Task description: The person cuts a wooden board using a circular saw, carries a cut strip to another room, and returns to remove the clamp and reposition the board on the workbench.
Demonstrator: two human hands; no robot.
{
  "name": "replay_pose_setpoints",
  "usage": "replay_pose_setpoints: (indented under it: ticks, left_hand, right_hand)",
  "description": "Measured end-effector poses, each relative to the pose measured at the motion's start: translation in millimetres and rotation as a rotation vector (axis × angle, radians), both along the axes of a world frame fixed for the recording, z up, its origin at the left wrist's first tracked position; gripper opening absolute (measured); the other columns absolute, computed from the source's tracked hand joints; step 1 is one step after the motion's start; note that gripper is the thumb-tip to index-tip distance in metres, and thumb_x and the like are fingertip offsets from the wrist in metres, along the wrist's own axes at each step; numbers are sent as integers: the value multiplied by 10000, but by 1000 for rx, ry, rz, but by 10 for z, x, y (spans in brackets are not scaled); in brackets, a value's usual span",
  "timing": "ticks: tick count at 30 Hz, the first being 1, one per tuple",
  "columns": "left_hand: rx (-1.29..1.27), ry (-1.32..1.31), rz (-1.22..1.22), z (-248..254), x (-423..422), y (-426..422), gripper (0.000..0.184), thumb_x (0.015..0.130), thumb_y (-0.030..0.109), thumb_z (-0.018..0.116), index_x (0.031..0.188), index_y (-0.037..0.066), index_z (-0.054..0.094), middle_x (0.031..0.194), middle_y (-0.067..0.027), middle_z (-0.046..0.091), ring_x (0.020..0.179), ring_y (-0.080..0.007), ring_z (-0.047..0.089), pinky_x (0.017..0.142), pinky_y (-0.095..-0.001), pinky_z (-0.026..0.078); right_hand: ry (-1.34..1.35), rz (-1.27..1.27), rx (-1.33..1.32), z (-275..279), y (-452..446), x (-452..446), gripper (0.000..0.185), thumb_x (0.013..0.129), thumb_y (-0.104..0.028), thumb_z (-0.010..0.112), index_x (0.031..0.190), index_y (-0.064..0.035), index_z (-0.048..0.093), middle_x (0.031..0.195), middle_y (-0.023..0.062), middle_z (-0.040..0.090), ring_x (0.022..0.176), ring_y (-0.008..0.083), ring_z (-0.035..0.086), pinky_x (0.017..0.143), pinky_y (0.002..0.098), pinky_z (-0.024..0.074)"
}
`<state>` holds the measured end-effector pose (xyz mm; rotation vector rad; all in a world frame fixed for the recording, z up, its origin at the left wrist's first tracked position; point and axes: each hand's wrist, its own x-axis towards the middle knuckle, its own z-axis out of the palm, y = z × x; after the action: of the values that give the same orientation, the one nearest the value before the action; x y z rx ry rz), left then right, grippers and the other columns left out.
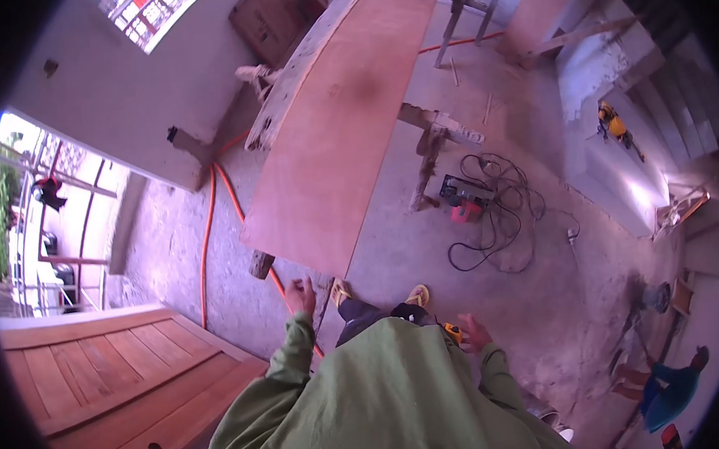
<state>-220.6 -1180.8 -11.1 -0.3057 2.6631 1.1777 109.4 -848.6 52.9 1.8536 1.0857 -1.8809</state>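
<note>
A long sheet of plywood point(343, 136) stretches away in front of me, resting on rough wooden supports. My left hand point(301, 297) is raised close to the near end of the sheet, fingers apart and nothing visible in them. Between hand and sheet a small gap seems to show. Down at my right hip, my right hand point(474, 333) is beside a yellow and black tape measure point(453, 332). Whether the fingers grip it or it hangs at my waist cannot be made out.
On the floor lies a red and black power tool point(465, 199) with a coiled black cable point(502, 233). An orange hose point(206, 249) runs along the left. A panelled wooden door point(131, 366) lies at lower left. A person point(669, 391) is at lower right; a yellow tool point(614, 123) rests near the stairs.
</note>
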Motion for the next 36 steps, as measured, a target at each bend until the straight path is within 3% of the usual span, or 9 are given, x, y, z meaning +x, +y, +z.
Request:
replay_pose_setpoints:
  ticks: [4, 6, 8, 10, 13, 22, 24, 33, 36]
  left_hand:
    - [152, -288, -47, 184, 521, 293, 389, 807, 317, 603, 677, -49, 625, 531, -157, 587, 516, -193, 588, 511, -352, 455]
    - [-227, -29, -313, 476, 598, 587, 386, 787, 315, 630, 641, -42, 616, 517, -169, 564, 501, -202, 569, 499, -379, 430]
    - [-136, -38, -475, 570, 634, 838, 390, 777, 301, 646, 590, -38, 606, 507, -182, 548, 481, -198, 549, 498, -388, 415]
    - [259, -164, -567, 689, 647, 1088, 419, 774, 245, 651, 1107, -1, 589, 754, -142, 668, 570, -171, 572, 588, -347, 476]
    - [377, -255, -602, 766, 614, 1450, 590, 764, 219, 662, 1283, 34, 451, 894, -123, 678, 697, -169, 627, 669, -331, 503]
    - [232, -98, -957, 955, 778, 2394, 323, 758, 204, 678, 979, -24, 620, 790, -116, 663, 745, -229, 652, 706, -335, 506]
    - [235, -91, -991, 972, 840, 2524, 318, 757, 208, 678, 972, -20, 624, 789, -123, 662, 746, -238, 652, 700, -339, 506]
    - [174, -160, -1035, 1008, 742, 2611, 280, 753, 218, 655, 936, 8, 631, 823, -150, 654, 799, -292, 638, 728, -362, 497]
    - [227, -53, -1083, 872, 579, 2538, 251, 754, 193, 640, 924, 9, 629, 839, -157, 647, 818, -285, 630, 734, -363, 489]
  right_hand:
    - [282, 564, 15, -531, 16, 180, 455, 881, -400, 514, 1221, -98, 522, 1123, 91, 578, 989, 211, 575, 785, 354, 484]
    - [313, 793, 163, -1036, 152, 367, 471, 856, -441, 535, 1231, -157, 515, 1087, 63, 608, 856, 249, 620, 659, 481, 512]
    - [265, 784, 90, -1002, 323, 416, 456, 859, -430, 538, 1217, -149, 523, 1082, 61, 608, 866, 244, 622, 662, 466, 524]
    - [217, 784, 9, -826, 395, 478, 442, 861, -420, 541, 1204, -142, 531, 1078, 59, 607, 876, 239, 623, 665, 451, 536]
    - [442, 668, -49, -827, 432, 623, 403, 866, -371, 529, 1181, -119, 523, 1040, 91, 600, 878, 237, 621, 678, 404, 567]
    - [389, 642, 243, -734, 442, 768, 358, 887, -338, 503, 1081, -40, 546, 969, 142, 616, 883, 200, 571, 785, 353, 433]
    - [438, 658, 149, -762, 500, 869, 357, 887, -372, 468, 1098, -89, 519, 879, 96, 604, 627, 191, 603, 480, 321, 513]
    - [99, 971, -39, 17, 744, 302, 348, 863, -355, 503, 1064, -76, 561, 832, 108, 631, 596, 191, 616, 490, 332, 515]
    - [82, 966, -76, -774, 744, 463, 361, 827, -386, 546, 1004, -76, 605, 807, 113, 638, 598, 191, 619, 491, 339, 513]
